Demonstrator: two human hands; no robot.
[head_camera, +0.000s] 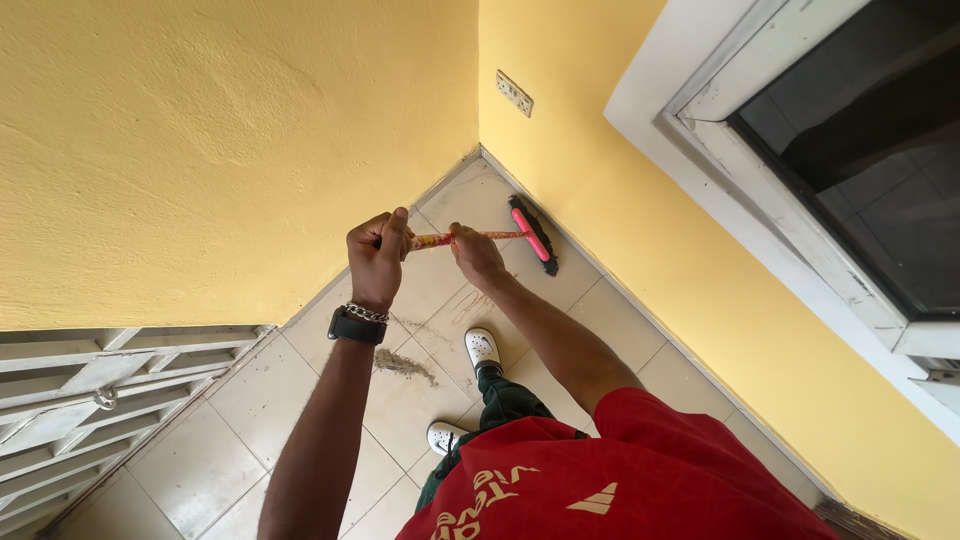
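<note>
Head view, items recorded:
- Left hand (378, 258): fingers were wrapped tight round the upper end of the broom handle (480, 237); watch and chain bracelet sat on the wrist.
- Right hand (474, 254): was closed on the same handle, just beside the left hand, nearer the head.
- Broom head (533, 234): pink back, dark bristles, rested on the tiled floor (250, 400) in the corner, against the yellow wall (620, 190).
- Dirt pile (404, 365): lay on a tile near the white shoe (483, 348).
- White gate (90, 390): stood at lower left.
</note>
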